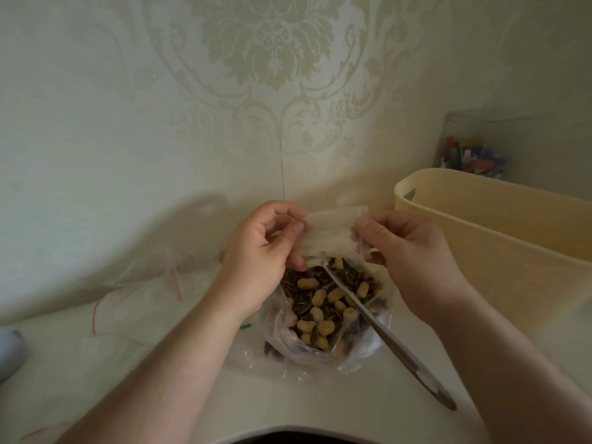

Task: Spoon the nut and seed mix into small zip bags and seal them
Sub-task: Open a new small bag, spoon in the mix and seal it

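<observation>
Left hand (256,251), right hand (407,254) pinch small zip bag (330,232) over nut mix (323,302).

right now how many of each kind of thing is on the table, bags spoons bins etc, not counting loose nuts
small zip bag held in both hands: 1
big clear bag of nut and seed mix: 1
metal spoon: 1
cream plastic bin: 1
clear pen holder: 1
spare zip bags at the left: a loose pile, cannot count
total: 5, plus the pile
</observation>
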The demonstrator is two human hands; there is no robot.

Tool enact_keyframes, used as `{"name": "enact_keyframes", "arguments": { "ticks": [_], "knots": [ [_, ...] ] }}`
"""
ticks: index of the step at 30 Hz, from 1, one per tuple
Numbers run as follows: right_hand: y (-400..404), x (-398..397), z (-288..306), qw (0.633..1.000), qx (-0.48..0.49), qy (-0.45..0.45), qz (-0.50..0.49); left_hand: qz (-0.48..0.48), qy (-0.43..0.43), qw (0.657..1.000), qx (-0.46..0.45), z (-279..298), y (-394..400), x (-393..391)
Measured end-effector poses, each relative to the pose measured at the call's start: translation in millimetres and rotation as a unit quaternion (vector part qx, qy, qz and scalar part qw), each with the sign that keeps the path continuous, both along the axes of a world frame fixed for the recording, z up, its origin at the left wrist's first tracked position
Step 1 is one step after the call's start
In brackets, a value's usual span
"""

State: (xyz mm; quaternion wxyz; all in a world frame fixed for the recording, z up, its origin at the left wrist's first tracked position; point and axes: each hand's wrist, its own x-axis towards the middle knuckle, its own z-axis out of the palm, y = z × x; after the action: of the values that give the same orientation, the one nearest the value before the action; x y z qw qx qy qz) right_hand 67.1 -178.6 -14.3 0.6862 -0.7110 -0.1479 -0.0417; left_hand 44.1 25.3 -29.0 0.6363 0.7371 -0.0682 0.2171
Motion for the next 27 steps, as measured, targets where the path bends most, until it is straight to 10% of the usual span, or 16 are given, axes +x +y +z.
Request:
{"name": "enact_keyframes", "arguments": {
  "ticks": [5, 11, 27],
  "knots": [
    [3.4, -5.9, 2.1, 1.000, -0.005, -0.029, 0.006, 0.061, -0.052, 0.982, 0.172, 2.7, 7.9, -1.9],
    [2.5, -6.5, -3.0, 0.978, -0.148, -0.138, 0.043, 0.021, -0.089, 0.882, 0.462, 2.7, 8.3, -6.4],
    [4.3, -6.5, -9.6, 0.944, -0.248, -0.211, 0.060, -0.056, -0.020, 0.927, 0.370, 7.6, 13.2, -11.0]
  ]
}}
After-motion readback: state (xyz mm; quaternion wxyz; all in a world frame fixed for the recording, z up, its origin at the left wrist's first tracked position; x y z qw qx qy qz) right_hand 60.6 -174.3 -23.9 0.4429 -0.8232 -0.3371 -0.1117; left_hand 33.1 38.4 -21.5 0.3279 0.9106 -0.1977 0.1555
